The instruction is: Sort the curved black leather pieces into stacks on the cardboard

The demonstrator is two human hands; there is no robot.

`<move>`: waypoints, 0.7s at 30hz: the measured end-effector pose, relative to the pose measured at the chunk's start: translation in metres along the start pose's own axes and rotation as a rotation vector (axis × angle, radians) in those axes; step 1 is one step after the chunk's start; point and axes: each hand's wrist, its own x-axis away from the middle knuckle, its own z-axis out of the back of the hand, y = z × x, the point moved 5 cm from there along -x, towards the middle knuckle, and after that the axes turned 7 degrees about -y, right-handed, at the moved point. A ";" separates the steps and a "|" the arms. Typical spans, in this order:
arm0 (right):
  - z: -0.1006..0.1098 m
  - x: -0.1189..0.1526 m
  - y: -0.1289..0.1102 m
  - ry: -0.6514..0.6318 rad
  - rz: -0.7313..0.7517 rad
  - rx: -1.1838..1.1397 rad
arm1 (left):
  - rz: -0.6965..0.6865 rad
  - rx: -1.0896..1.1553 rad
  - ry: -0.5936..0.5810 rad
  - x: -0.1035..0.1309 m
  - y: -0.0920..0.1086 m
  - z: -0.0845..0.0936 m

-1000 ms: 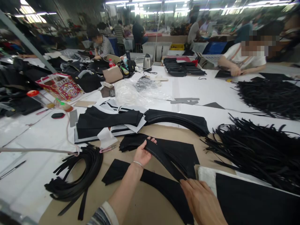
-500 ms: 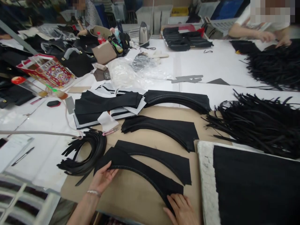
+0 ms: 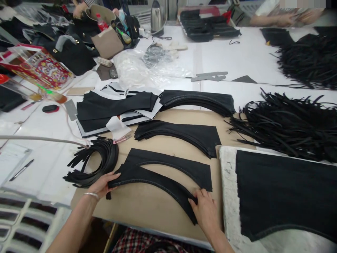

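Note:
A curved black panel (image 3: 160, 182), its concave edge stitched, lies near me on a brown board (image 3: 142, 211). My left hand (image 3: 105, 184) pinches its left end, thumb on top and fingers underneath. At the right end, my right hand (image 3: 206, 209) has its fingers closed over the panel's edge. A similar black panel (image 3: 173, 162) lies just behind, partly covered by the front one. Beyond it rest a stack of curved black panels (image 3: 179, 135) and another such stack (image 3: 197, 98). A coil of black strips (image 3: 112, 160) is close to my left hand.
On the right stands a pale slab (image 3: 230, 189) bearing a large black sheet (image 3: 286, 193). Behind it is a heap of black strips (image 3: 284, 123). Black and white pieces (image 3: 116, 109) are piled back left. A pen (image 3: 22, 170) lies far left. Across the table, a person's hands (image 3: 286, 19) are visible.
My view has tilted down and the scene sits higher. The front panel's right end has drawn back against the rear panel, and my right hand has moved up with it. Both hands keep hold.

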 end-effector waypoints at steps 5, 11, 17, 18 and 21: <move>-0.016 -0.002 0.024 -0.026 -0.001 -0.446 | -0.150 -0.030 -0.108 0.010 0.013 -0.013; -0.019 -0.003 0.053 -0.104 -0.125 -0.922 | -0.261 -0.062 -0.095 0.022 0.032 -0.020; 0.020 -0.035 0.070 -0.150 -0.315 -1.329 | -0.324 -0.047 -0.070 0.019 0.056 -0.042; 0.026 -0.045 0.070 -0.149 -0.287 -1.344 | -0.335 -0.051 -0.073 0.013 0.058 -0.046; 0.035 -0.075 0.070 -0.043 -0.188 -1.212 | -0.379 -0.105 -0.062 -0.007 0.056 -0.053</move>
